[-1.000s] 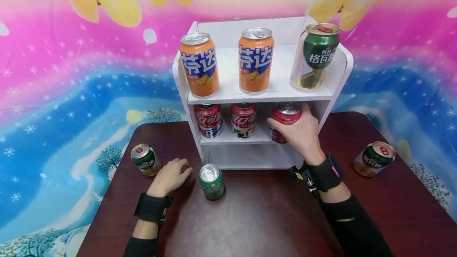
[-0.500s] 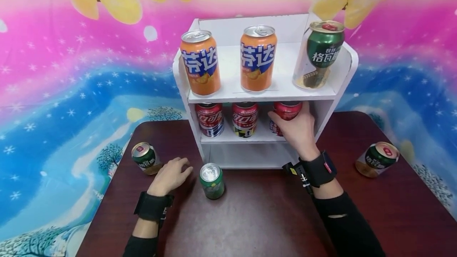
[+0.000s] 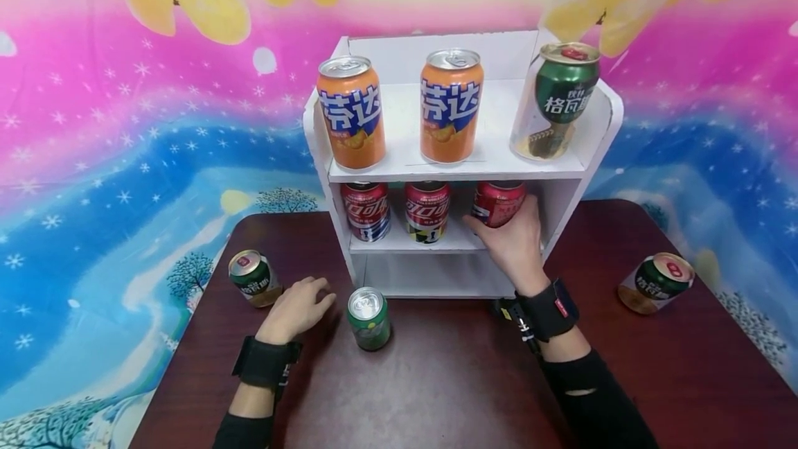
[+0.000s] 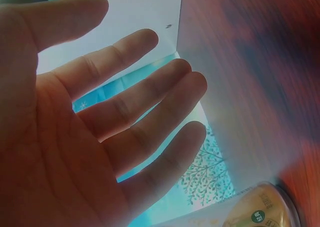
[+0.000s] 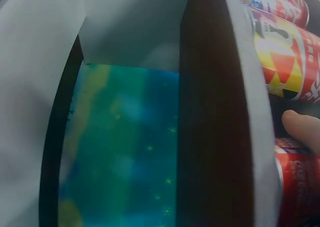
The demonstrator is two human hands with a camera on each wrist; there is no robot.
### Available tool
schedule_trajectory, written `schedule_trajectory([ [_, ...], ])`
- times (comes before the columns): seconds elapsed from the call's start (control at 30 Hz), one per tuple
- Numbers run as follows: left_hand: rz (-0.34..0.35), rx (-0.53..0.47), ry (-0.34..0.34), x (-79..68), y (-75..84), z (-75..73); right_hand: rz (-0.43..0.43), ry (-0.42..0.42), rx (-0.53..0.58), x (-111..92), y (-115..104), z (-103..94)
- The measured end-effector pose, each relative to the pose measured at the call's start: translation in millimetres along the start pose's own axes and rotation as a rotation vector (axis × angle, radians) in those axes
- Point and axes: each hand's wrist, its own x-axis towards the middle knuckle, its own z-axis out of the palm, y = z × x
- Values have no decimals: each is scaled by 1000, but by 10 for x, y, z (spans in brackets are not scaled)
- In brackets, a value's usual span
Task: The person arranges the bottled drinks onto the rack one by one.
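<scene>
On the table (image 3: 449,380), the shelf (image 3: 399,116) has its top row seemingly done, middle row nearly so. The right hand (image 3: 514,238) grips a red can (image 3: 499,203) at that row's right end; the left hand (image 3: 296,310), fingers relaxed, holds nothing. Seemingly left: left kvass can (image 3: 254,284), right kvass can (image 3: 654,286), green can (image 3: 369,328)

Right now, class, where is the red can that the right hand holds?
In the head view, the red can is right of centre in the right hand, at the middle level of the white rack, right of the middle red can.
</scene>
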Motion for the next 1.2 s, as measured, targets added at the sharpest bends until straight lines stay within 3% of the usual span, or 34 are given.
schedule_trajectory([
  [0.27, -8, 7, 13, 13, -20, 5, -19, -20, 31, -18, 43, 10],
  [0.63, -21, 15, -4, 14, -6, 21, 28, -235, 32, -21, 28, -145],
  [0.8, -22, 23, -6, 13, -9, 0, 46, -279, 35, -12, 17, -169],
  [0.97, -21, 20, 3, 16, -14, -1, 47, -127, 81, -85, -9, -70],
  [1.07, -17, 7, 1, 20, -14, 19, 44, 9, 35, -137, 3, 22],
  [1.2, -14, -2, -6, 73, 9, -12, 73, 87, -47, -148, 24, 110],
])
